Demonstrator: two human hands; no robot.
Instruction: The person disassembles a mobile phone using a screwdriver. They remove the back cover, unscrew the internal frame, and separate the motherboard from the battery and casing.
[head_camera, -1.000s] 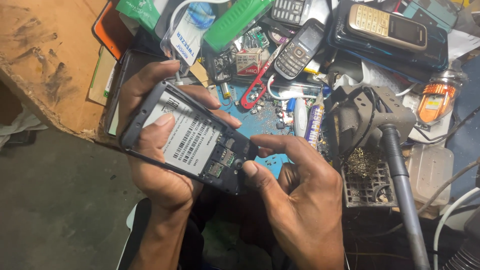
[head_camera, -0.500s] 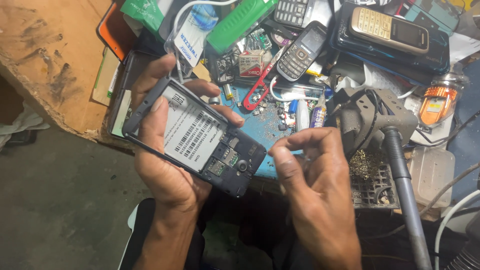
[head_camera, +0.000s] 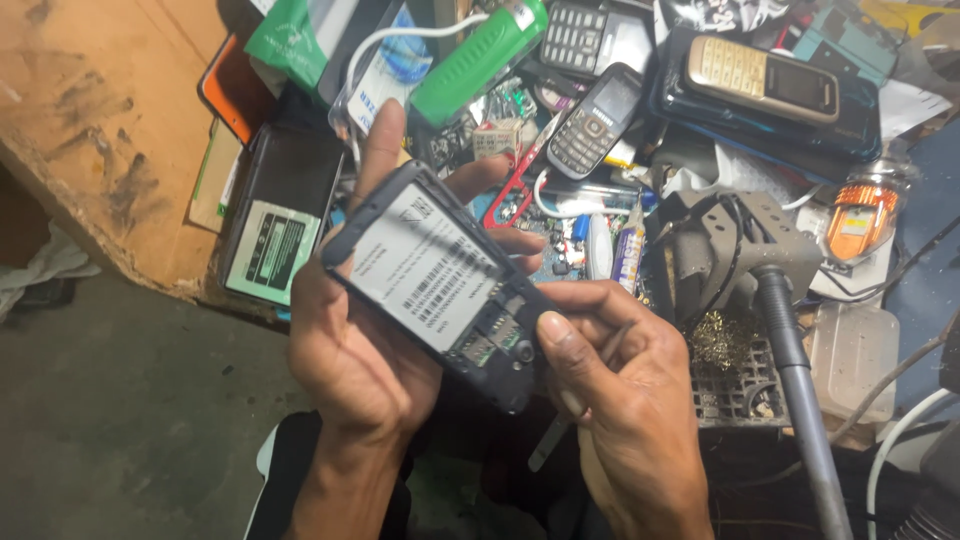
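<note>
My left hand (head_camera: 355, 350) grips a dark phone (head_camera: 440, 280) with its back cover off, showing a white label sticker and card slots near its lower end. The phone tilts from upper left down to lower right above the workbench edge. My right hand (head_camera: 625, 400) is closed around a thin metal tool (head_camera: 553, 435), its thumb pressing on the phone's lower corner beside the card slots. The tool's lower end sticks out below my fingers.
The cluttered bench holds a flat battery (head_camera: 275, 235), a green cylinder (head_camera: 478, 55), a small keypad phone (head_camera: 592, 118), a gold keypad phone (head_camera: 762, 80), red-handled scissors (head_camera: 510, 195), a grey metal stand (head_camera: 760, 250) and a clear plastic box (head_camera: 855, 355).
My left hand has raised the phone and tilted it more upright. My right hand moved back in from the side and its thumb now presses on the phone's lower corner.
</note>
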